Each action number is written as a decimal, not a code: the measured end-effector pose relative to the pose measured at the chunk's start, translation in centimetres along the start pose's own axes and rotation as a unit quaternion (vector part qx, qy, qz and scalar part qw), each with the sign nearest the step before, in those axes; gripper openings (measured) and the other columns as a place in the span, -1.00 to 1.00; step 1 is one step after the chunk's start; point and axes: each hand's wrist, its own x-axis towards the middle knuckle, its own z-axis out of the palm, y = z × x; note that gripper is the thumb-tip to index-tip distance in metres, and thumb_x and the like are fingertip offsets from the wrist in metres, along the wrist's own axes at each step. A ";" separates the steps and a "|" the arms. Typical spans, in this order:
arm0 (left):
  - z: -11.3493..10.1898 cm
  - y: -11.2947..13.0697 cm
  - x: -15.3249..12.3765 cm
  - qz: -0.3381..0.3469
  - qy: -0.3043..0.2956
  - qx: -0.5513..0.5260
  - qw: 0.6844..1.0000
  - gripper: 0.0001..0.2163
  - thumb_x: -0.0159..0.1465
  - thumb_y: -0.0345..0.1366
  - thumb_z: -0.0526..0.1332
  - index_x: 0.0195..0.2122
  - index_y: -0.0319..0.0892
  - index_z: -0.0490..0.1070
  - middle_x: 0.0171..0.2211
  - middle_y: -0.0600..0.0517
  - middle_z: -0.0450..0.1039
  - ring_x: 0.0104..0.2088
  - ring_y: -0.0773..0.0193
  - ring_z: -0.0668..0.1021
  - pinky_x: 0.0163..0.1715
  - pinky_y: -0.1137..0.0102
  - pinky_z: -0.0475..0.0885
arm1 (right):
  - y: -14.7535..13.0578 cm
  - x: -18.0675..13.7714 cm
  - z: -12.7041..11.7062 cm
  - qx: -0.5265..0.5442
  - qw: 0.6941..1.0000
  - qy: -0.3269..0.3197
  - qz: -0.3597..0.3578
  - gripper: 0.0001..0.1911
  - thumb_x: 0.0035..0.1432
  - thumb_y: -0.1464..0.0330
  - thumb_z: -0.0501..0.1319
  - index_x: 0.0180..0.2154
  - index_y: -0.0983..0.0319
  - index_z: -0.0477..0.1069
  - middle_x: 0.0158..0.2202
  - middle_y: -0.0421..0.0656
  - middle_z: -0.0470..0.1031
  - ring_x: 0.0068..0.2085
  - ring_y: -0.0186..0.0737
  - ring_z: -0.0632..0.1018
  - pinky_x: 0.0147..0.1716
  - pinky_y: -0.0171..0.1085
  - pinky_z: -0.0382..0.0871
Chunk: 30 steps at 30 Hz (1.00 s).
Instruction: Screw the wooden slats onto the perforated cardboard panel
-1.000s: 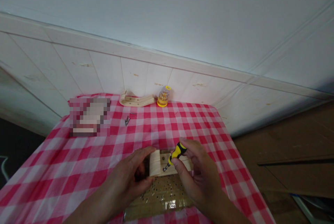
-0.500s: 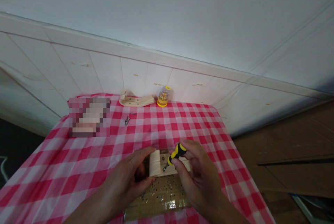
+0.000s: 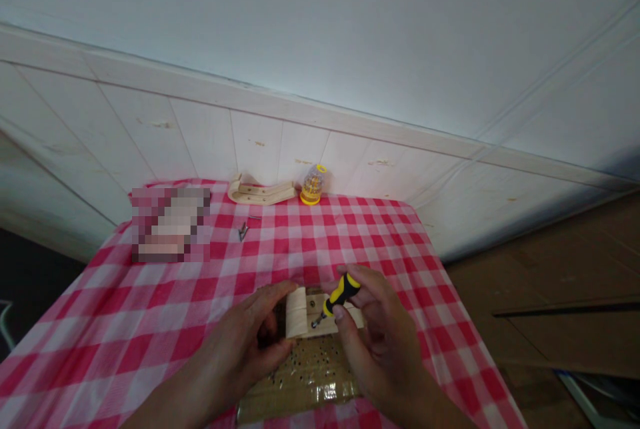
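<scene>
Between thumb and fingers, my left hand (image 3: 245,335) grips the curled end of a pale bent-wood piece (image 3: 296,314) from the left. My right hand (image 3: 383,332) is closed on a yellow and black screwdriver (image 3: 342,294), tilted with its metal tip down on the flat part of the wood. A dark hole or screw shows in the wood close to the shaft. Under the wood lies a tape-covered cardboard piece (image 3: 295,395) dotted with small holes. Part of the wood's right end is hidden behind my right hand.
A similar bent-wood piece (image 3: 263,193) stands by the wall beside a clear, yellow-based bit container (image 3: 313,185). Several loose screws (image 3: 243,232) lie on the red-and-white checked tablecloth (image 3: 370,235). A blurred-out flat object (image 3: 171,225) is at the left. White panelling borders the table's back.
The screwdriver handle has shifted very slightly right, and the fingers of my right hand have changed position around it. My left hand and the wood hold nearly still.
</scene>
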 end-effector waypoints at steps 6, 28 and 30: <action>-0.1 0.1 0.0 -0.008 -0.005 0.001 1.000 -0.43 0.20 -0.33 0.24 0.28 -0.03 0.31 -0.45 0.17 0.40 -0.52 0.37 0.39 -0.53 0.49 0.28 | 0.2 0.1 0.1 -0.021 1.000 0.017 -0.012 -0.40 0.26 0.59 0.21 0.25 0.05 0.27 0.05 -0.02 0.49 0.07 -0.02 0.61 0.01 0.00 0.60; -0.2 0.3 0.2 -0.006 -0.008 0.009 1.000 -0.43 0.21 -0.33 0.24 0.28 -0.02 0.31 -0.46 0.18 0.39 -0.52 0.37 0.39 -0.53 0.49 0.27 | -0.3 1.4 -0.1 -0.118 0.990 0.011 -0.073 -0.50 0.29 0.49 0.27 0.21 0.08 0.32 -0.03 -0.07 0.60 -0.04 -0.08 0.65 -0.09 -0.14 0.64; -0.2 0.4 0.3 -0.004 -0.007 0.008 1.000 -0.43 0.21 -0.33 0.24 0.27 -0.01 0.31 -0.46 0.18 0.39 -0.53 0.37 0.38 -0.53 0.49 0.27 | -0.4 1.5 0.0 -0.118 0.990 0.008 -0.074 -0.52 0.31 0.47 0.26 0.22 0.08 0.31 -0.04 -0.08 0.62 -0.08 -0.11 0.67 -0.12 -0.17 0.65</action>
